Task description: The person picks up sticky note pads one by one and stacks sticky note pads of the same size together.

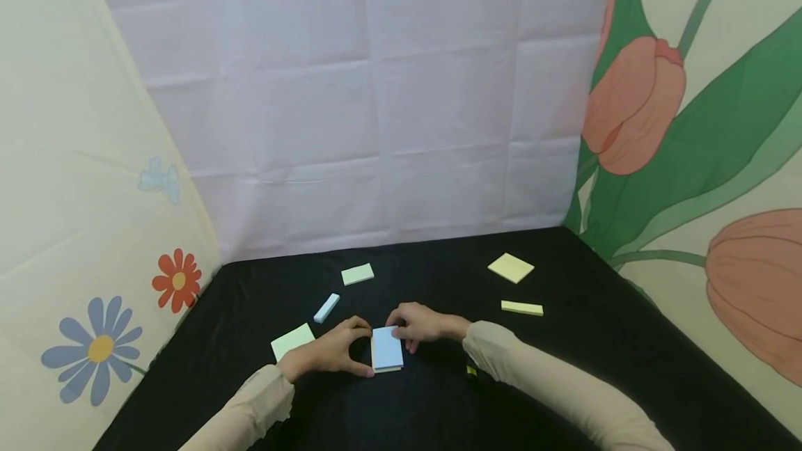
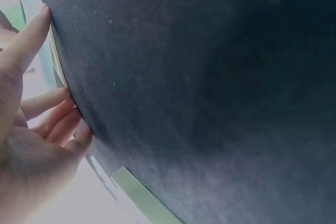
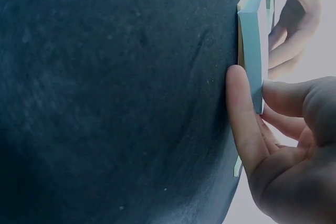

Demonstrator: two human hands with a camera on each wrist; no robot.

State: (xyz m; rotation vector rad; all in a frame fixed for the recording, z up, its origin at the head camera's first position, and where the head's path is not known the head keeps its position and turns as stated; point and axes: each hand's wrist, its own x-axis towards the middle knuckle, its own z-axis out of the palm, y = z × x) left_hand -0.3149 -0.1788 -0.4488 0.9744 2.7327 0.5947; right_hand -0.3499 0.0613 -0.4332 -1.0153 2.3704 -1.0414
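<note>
A blue sticky note pad point(image 1: 388, 347) lies on top of a yellow sticky note pad point(image 1: 390, 370), whose edge shows below it on the black-covered table. My left hand point(image 1: 335, 349) holds the stack along its left side, thumb at the near corner and index finger at the far corner. From the right, my right hand point(image 1: 423, 323) pinches the blue pad. In the right wrist view its thumb point(image 3: 286, 97) is on the blue pad's top face and a finger point(image 3: 242, 108) is along the edge. The right hand hides part of the blue pad's far right corner.
Beside my left wrist is a pale green pad point(image 1: 293, 339). Farther back are a narrow light blue pad point(image 1: 326, 308) and a small green pad point(image 1: 358, 274). A yellow square pad point(image 1: 511, 268) and a narrow yellow pad point(image 1: 522, 307) lie right. A small yellow-and-black item point(image 1: 471, 371) sits near my right sleeve.
</note>
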